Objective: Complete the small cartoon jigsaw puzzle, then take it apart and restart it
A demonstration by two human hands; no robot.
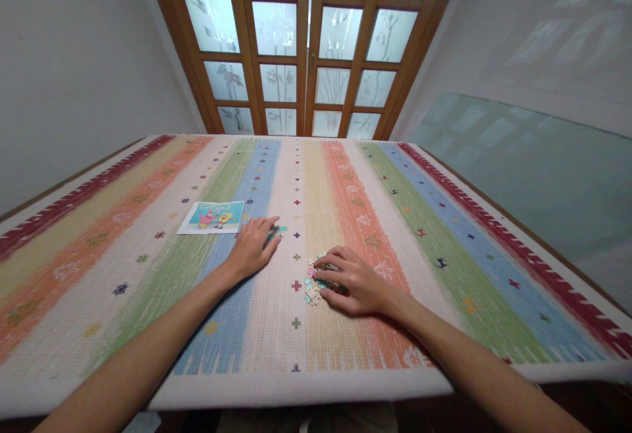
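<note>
Cover cloth (276,314) is matt textile, weave visible. Picture sheet (211,218) looks like smooth paper. Puzzle pieces (313,299) look printed; cardboard or wood, cannot tell. Door frames (249,58) are wood, slightly glossy; panes (275,28) are translucent, frosted-looking glass. Lower right wall (518,150) looks smooth, reflective.

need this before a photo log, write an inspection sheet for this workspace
surface: striped cloth with small printed crosses and trees
puzzle items: puzzle pieces in a larger pile and a smaller group; cartoon picture lying to the left
clutter: pale thing below the near edge, unclear what
hands: left hand at the smaller group, right hand over the pile; grips unclear
cables: nothing seen
surroundings: wooden doors with glass panes, pale walls
</note>
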